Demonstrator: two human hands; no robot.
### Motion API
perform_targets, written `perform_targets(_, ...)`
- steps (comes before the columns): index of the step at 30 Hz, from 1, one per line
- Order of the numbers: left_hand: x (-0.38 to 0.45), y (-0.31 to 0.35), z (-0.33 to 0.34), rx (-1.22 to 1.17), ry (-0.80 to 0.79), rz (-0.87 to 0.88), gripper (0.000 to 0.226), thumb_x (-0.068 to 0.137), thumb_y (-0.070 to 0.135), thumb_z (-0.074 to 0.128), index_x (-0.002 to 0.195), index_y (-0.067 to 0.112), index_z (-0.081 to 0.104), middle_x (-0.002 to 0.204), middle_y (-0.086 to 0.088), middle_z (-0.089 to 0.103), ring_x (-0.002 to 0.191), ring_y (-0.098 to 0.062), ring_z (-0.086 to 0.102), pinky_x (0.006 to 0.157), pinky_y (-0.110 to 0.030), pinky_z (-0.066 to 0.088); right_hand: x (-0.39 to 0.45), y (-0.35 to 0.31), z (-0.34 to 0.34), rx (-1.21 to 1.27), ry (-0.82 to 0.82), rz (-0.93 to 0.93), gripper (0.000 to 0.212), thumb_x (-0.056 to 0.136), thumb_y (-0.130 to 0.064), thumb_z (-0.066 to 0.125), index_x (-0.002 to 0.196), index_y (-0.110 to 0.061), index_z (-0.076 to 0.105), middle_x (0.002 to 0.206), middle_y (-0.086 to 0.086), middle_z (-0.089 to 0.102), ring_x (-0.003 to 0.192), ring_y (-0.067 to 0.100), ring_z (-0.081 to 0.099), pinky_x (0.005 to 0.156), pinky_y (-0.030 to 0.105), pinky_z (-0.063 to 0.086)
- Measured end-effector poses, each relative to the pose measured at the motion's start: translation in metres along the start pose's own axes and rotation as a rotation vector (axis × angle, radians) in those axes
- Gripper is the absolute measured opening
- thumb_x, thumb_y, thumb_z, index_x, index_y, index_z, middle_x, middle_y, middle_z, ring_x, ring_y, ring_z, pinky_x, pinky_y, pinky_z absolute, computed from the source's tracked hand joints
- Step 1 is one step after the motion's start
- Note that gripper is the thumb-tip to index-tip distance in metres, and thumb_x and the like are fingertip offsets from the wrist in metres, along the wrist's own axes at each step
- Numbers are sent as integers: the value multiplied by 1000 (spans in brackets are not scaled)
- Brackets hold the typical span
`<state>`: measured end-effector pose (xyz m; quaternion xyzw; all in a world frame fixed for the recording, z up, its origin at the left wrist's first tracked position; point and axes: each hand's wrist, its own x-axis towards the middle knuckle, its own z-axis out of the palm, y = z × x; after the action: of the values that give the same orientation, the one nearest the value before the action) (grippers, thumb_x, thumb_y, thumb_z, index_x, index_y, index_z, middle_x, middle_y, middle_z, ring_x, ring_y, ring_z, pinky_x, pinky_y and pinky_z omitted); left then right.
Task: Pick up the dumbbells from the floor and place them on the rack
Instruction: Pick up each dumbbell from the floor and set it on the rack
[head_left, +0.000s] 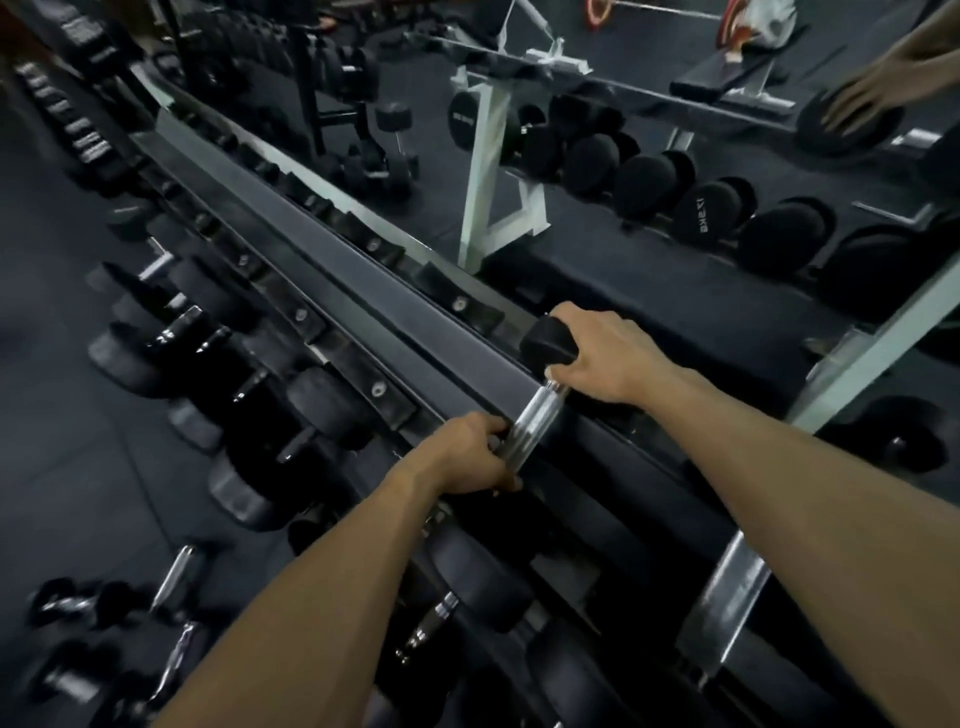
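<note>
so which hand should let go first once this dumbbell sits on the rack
Probably the right hand: it only cups the dumbbell at its far end, while the left hand grips the chrome handle.

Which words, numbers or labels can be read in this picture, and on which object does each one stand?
"17.5KG", mirror-reversed, on the end of a dumbbell in the mirror.
White marking on the round end of another reflected dumbbell: too blurred to read.
White labels on the dumbbell ends along the far rack: blurred, unreadable.
The dumbbell held by both hands shows no text.
</note>
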<state>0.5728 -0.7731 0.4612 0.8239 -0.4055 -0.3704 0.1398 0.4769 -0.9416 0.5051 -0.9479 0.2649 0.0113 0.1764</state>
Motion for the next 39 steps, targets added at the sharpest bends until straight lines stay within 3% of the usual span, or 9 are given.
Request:
perform_targets(2,-5,-1,1,-8,39,15,59,74,29,80,128,23,58,96,3,68,90,-15,64,76,-27,50,0,-1,0,-7,-3,11,60,86,-38,69,137,-20,42,109,3,66,96,28,64,86,45,52)
perform_targets(6,-21,-6,-3,-25,98,54,51,85,42,69,130,22,57,119,-2,66,107,-18,62,94,-32,50,1,-6,-5,-83,-50,23,58,85,-41,69,130,-19,42,111,4,61,96,29,61,83,45,53)
perform_targets(11,-55,-34,-15,-1,234,70,52,89,51,59,132,21,52,125,-3,61,113,-21,58,96,-35,47,3,-40,-12,-290,-35,-14,63,87,-41,66,138,-14,40,138,15,43,126,37,42,101,49,41)
perform_targets(16,-121,-85,-29,134,348,0,62,90,51,56,142,22,38,133,-6,49,120,-26,53,98,-40,45,-8,-129,-5,-304,-12,-190,66,90,-42,62,144,-15,37,141,16,43,134,37,36,109,49,32)
perform_targets(23,-260,-190,-21,144,490,-133,59,87,57,47,135,22,45,126,-5,53,114,-30,57,93,-46,48,-57,-292,29,-305,-172,-423,64,92,-43,59,146,-18,35,141,12,42,131,33,40,101,46,44)
perform_targets(27,-346,-263,2,93,558,-254,57,89,52,54,134,20,45,122,-8,53,117,-31,54,95,-46,46,-97,-388,69,-318,-247,-541,62,92,-42,60,145,-18,38,140,11,43,129,31,43,99,45,46)
perform_targets(34,-459,-376,50,-35,584,-427,52,86,51,58,130,24,49,121,-4,55,114,-27,55,89,-41,49,-150,-514,155,-351,-348,-692,61,93,-41,58,146,-21,36,143,7,40,131,27,40,102,46,44)
perform_targets(39,-471,-440,83,-110,516,-515,53,88,49,56,133,23,48,130,-4,54,121,-26,51,92,-41,48,-154,-559,237,-354,-462,-751,57,92,-40,58,142,-21,40,136,6,44,128,28,43,100,47,45)
